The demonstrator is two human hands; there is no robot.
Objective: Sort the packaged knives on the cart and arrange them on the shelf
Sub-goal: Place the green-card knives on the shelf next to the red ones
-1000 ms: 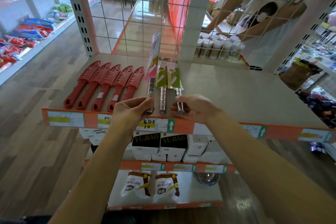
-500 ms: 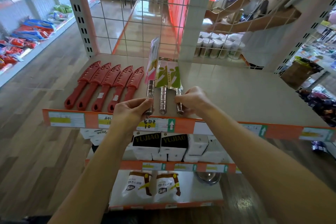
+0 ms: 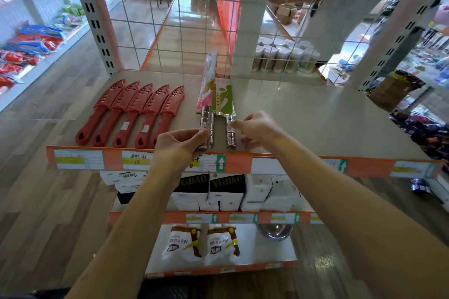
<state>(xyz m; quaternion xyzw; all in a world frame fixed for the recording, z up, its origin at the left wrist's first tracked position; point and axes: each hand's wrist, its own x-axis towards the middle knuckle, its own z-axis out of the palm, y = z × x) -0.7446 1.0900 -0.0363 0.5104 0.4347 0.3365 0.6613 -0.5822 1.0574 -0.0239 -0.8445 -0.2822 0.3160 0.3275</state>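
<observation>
On the top shelf, my left hand grips the steel handle of a pink-packaged knife, held on edge with the blade pointing away. It stands close against a green-packaged knife lying flat. A second steel handle shows just behind the one I hold. My right hand rests beside the rightmost steel handle, fingers apart, index tip touching it. Several red sheathed knives lie in a row at the left. The cart is out of view.
A wire grid panel backs the shelf, with cups behind it. An orange price strip runs along the shelf's front edge. Lower shelves hold boxes and bags. The shelf's right half is bare.
My left hand has shifted the pink-packaged knife rightward, tight against the middle knife. My right hand has slid off the right knife's handle, and its fingers have spread.
</observation>
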